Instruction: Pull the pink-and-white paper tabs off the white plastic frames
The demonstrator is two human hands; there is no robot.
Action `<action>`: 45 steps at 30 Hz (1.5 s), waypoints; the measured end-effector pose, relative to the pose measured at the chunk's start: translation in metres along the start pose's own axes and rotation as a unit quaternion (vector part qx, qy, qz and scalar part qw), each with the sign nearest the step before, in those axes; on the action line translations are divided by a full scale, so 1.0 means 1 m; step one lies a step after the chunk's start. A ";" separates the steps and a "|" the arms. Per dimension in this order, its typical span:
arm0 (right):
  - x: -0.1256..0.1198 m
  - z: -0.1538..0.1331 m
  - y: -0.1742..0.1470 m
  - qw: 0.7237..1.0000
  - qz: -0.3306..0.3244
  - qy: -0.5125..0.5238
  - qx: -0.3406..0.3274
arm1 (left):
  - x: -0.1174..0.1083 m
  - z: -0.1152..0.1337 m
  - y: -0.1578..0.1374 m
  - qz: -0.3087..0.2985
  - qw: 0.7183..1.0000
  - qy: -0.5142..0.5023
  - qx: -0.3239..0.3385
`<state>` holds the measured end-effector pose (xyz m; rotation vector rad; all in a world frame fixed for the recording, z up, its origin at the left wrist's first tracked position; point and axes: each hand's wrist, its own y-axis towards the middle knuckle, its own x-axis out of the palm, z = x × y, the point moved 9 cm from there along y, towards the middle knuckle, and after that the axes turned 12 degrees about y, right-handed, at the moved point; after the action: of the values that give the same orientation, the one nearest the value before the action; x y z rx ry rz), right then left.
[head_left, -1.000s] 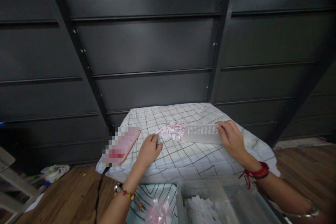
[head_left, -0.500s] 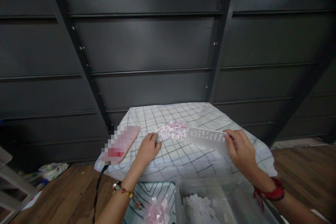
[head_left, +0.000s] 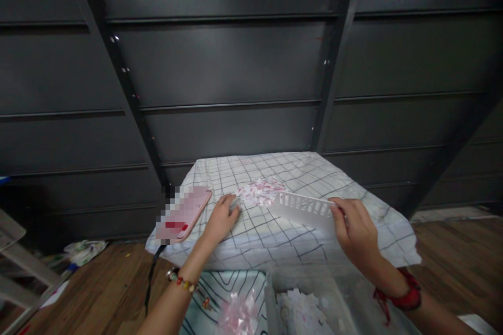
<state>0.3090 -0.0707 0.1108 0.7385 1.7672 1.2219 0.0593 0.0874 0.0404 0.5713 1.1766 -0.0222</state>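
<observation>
My right hand [head_left: 357, 227] grips the right end of a white slotted plastic basket [head_left: 302, 212], thumb in front and fingers behind. The basket is tilted, its left end low beside a heap of white and pink paper scraps [head_left: 261, 191] on a checked cloth [head_left: 251, 238]. Left of that heap is my left hand [head_left: 222, 216], low over the cloth with fingers curled. Between its thumb and forefinger shows a small pale piece [head_left: 234, 202], too blurred to name.
A pink phone [head_left: 192, 214] with a black cable lies at the cloth's left. In front stand a clear plastic bin [head_left: 271, 293] containing white scraps and a pink translucent bag [head_left: 238, 316]. Dark metal panels [head_left: 228, 68] rise behind. At far left is a pale frame [head_left: 27, 285].
My right hand and the basket have shifted slightly left, closer to the scraps. My left hand's thumb and forefinger have drawn in around a small pale piece. The view has moved a little.
</observation>
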 end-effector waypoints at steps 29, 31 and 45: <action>-0.008 -0.018 0.022 0.999 0.020 0.035 0.034 | -0.006 -0.022 -0.016 -0.020 0.992 0.123 0.028; -0.008 0.005 0.028 0.999 0.019 0.029 0.037 | -0.004 -0.020 -0.014 -0.029 0.991 0.129 0.027; 0.037 0.063 0.025 0.995 -0.038 0.083 0.026 | 0.018 0.017 0.013 -0.023 0.994 0.091 0.052</action>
<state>0.3474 -0.0037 0.1117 0.6071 1.9517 1.2190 0.0855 0.0961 0.0341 0.6488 1.3713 -0.0727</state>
